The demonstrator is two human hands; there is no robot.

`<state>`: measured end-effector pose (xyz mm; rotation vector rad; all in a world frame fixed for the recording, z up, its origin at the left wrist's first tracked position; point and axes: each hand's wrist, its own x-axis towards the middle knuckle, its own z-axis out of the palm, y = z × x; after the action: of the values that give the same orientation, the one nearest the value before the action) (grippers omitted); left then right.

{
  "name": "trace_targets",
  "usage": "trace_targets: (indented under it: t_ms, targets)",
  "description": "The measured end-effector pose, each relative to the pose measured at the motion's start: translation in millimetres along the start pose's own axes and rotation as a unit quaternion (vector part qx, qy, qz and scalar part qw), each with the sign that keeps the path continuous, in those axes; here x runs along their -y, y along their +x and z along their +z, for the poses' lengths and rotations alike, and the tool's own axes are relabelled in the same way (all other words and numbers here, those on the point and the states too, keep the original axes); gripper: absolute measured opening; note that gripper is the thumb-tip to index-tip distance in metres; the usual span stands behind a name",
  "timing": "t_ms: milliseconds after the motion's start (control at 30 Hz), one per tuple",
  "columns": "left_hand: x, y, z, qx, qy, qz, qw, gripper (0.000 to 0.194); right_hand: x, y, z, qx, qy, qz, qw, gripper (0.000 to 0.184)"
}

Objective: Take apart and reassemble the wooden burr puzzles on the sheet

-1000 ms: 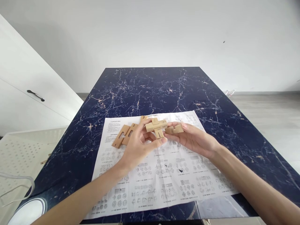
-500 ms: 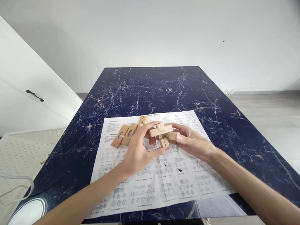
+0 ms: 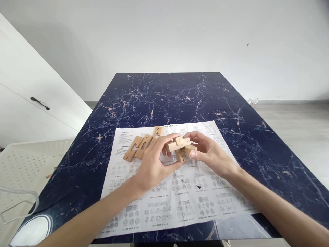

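A partly interlocked wooden burr puzzle (image 3: 177, 146), made of several notched pale sticks, is held above the printed sheet (image 3: 156, 206). My left hand (image 3: 153, 164) grips it from the left, thumb under the lower stick's end and fingers behind. On the right side, my right hand (image 3: 214, 154) has its thumb against the end of a sideways stick (image 3: 189, 149), its other fingers curled behind. Left of the puzzle lie three flat slotted wooden pieces: one marked 1 (image 3: 130, 154), one marked 2 (image 3: 140, 152) and one marked 3 (image 3: 158, 131), partly covered by my left hand.
The creased sheet with small diagrams lies on a dark blue marbled table (image 3: 164, 99). A white perforated surface (image 3: 28, 164) with a white cable is at the left, below a white cabinet (image 3: 31, 79). A round white object (image 3: 32, 230) sits at the near left corner.
The sideways stick sits closer in to the puzzle, and my right thumb has moved left with it. The puzzle has turned slightly in my left hand. The whole view has shifted a little.
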<state>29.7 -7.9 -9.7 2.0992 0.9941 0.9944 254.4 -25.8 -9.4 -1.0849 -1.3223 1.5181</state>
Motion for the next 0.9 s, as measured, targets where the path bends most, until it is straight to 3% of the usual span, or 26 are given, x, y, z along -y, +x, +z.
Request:
trace_targets:
  t_ms: [333, 567, 900]
  targets:
    - [0, -2, 0.7, -0.022, -0.014, 0.018, 0.999, 0.062, -11, -1, 9, -0.042, 0.025, -0.02, 0.999, 0.059]
    - [-4, -4, 2.0, -0.001, -0.087, -0.063, 0.994, 0.061, -7, -3, 9, -0.035, 0.013, -0.015, 0.999, 0.062]
    - [2, -2, 0.8, 0.023, 0.002, 0.013, 1.0, 0.063, -6, -3, 9, -0.01, 0.022, 0.008, 1.0, 0.058]
